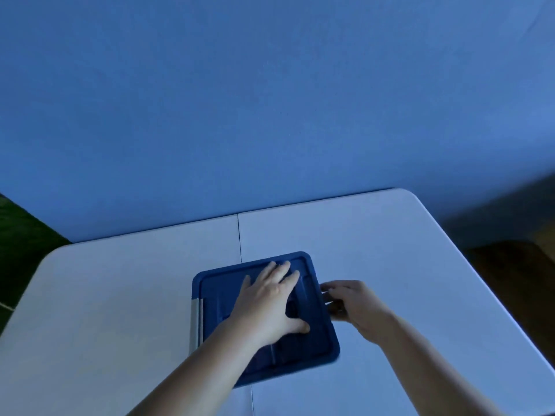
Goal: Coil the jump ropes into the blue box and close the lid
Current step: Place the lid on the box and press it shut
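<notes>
The blue box stands in the middle of the white table, with its dark blue lid lying on top of it. My left hand lies flat on the lid, fingers straight and spread, pressing down. My right hand is at the lid's right edge, its fingers curled around the rim there. The jump ropes are out of sight; the lid hides the inside of the box.
The white folding table has a seam running down its middle and rounded far corners. A blue backdrop hangs behind it. Dark floor shows past the table's left and right edges.
</notes>
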### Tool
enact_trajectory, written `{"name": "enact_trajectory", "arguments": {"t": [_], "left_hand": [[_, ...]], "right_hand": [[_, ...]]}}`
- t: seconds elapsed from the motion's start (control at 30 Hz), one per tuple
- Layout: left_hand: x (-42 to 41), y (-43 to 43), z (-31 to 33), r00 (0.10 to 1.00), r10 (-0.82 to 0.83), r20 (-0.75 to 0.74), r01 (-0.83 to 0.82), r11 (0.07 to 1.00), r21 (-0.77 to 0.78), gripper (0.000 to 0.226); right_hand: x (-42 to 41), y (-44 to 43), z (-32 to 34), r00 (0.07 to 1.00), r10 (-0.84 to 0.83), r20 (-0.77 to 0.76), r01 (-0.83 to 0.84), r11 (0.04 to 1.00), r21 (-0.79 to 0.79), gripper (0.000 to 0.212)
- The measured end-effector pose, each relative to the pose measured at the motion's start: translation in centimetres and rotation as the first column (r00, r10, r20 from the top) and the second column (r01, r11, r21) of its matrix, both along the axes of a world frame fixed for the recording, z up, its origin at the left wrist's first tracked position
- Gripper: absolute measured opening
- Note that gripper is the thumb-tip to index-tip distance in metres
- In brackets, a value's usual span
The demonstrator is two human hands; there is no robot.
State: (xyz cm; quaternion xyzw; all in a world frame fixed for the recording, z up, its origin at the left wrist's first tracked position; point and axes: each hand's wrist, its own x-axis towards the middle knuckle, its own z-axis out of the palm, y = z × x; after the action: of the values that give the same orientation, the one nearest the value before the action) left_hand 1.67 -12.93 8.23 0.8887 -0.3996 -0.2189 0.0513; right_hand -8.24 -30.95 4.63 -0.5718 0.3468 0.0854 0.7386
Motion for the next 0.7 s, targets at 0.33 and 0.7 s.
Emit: {"name": "enact_trajectory", "arguments": {"t": [0.33, 0.7], "left_hand": [[0.0, -0.5, -0.4, 0.999, 0.042, -0.025, -0.042, 0.999, -0.006, 0.111], [-0.2, -0.5, -0.4, 0.999, 0.042, -0.030, -0.042, 0.999, -0.012, 0.111]], "right_hand": [[-0.6, -1.8, -1.1, 0.997, 0.058, 0.040, -0.065, 0.982, 0.180, 0.022], [0.5, -0.8, -0.9, 0.982, 0.178, -0.056, -0.169, 0.977, 0.129, 0.025]]}}
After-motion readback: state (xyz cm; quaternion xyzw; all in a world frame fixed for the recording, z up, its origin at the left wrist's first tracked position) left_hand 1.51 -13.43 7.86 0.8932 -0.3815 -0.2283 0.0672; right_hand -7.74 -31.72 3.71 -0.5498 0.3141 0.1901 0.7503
